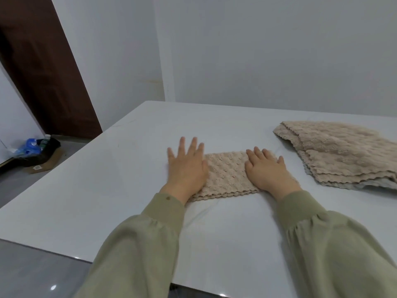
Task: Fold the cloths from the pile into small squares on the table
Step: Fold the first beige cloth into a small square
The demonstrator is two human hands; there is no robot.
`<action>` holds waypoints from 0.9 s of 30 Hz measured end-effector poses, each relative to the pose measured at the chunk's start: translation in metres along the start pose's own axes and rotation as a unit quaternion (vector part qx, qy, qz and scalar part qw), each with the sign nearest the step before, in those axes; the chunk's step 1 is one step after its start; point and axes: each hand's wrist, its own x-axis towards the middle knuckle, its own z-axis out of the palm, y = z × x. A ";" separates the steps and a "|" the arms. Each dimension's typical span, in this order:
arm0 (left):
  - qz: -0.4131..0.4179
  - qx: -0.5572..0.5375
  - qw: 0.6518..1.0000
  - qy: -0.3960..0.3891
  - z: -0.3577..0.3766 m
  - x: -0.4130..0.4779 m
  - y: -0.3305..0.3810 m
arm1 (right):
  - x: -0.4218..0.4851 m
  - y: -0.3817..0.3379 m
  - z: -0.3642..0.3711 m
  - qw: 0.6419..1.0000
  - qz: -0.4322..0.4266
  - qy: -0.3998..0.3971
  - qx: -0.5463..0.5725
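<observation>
Hidden: both ends of the beige, bumpy-textured folded cloth (pixel 225 172) lie under the person's hands; only its middle band and scalloped near hem show
Cut off: the pile of beige fluffy cloths (pixel 335 155) runs out past the right side of the picture, so its full extent and the number of cloths cannot be told
Hard to make out: on the floor beyond the table's left edge, a flat brown cardboard box (pixel 46 163) holds blue plastic and bottle-like shapes, too small and blurred to name further
Left hand (pixel 185 166): palm down, fingers straight and spread, grasping nothing; it rests on the cloth's left end with the fingertips over bare table, its outline slightly blurred
Right hand (pixel 268 171): palm down, fingers straight and close together, grasping nothing; it presses flat on the cloth's right end
Sleeves: olive-green fabric with gathered cuffs (pixel 165 209) covers both forearms
Cloth's place: about midway between the near and far edges of the glossy white table (pixel 96 179)
Pile's place: toward the table's far right, apart from the folded cloth with bare table between them
</observation>
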 end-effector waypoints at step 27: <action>0.070 -0.083 0.994 -0.015 0.008 0.010 0.045 | 0.027 0.028 -0.003 0.983 0.043 0.171 0.056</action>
